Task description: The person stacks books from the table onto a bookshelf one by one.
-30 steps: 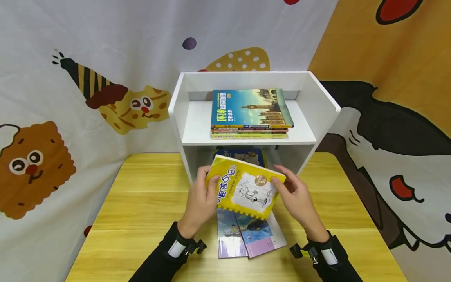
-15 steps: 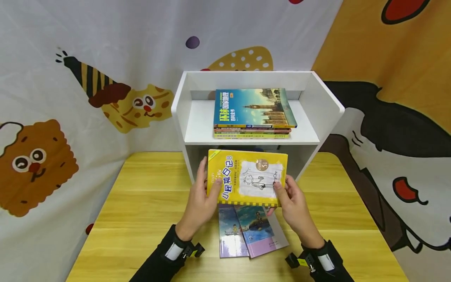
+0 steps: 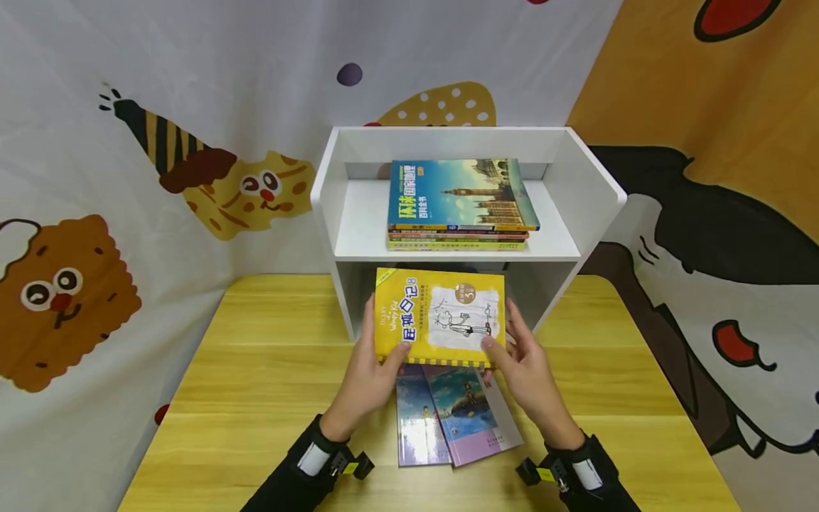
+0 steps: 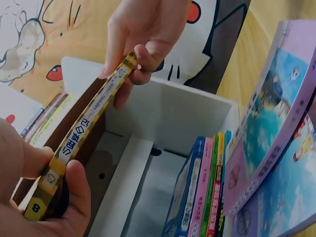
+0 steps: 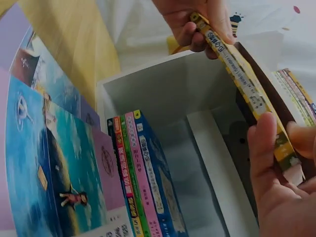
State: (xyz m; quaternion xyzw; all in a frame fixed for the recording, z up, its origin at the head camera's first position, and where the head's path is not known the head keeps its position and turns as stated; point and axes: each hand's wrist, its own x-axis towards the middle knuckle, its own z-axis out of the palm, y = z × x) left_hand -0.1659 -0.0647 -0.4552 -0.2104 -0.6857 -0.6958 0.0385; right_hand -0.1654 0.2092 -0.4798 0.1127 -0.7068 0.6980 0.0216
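Note:
Both hands hold a yellow paperback book (image 3: pixel 441 316) in front of the white shelf's lower compartment, its cover up in the head view. My left hand (image 3: pixel 361 377) grips the left end, thumb on the cover and fingers beneath. At the other end my right hand (image 3: pixel 531 377) pinches it the same way. The wrist views show its spine (image 4: pixel 89 118). Inside the lower compartment lies a stack topped by a blue book (image 5: pixel 158 177), mostly hidden in the head view. Just nearer than the yellow book, two purple-and-blue books (image 3: pixel 470 419) overlap on the table.
The small white bookshelf (image 3: pixel 595 185) stands at the back of the wooden table (image 3: pixel 275 398). On its upper shelf is a stack of books with a blue geography book (image 3: pixel 461 195) on top. A printed cloth (image 3: pixel 269 85) hangs behind.
The yellow book has turned from slanted to nearly level, then shifted slightly left. It now hides the blue book in the lower compartment. Both hands keep hold of it.

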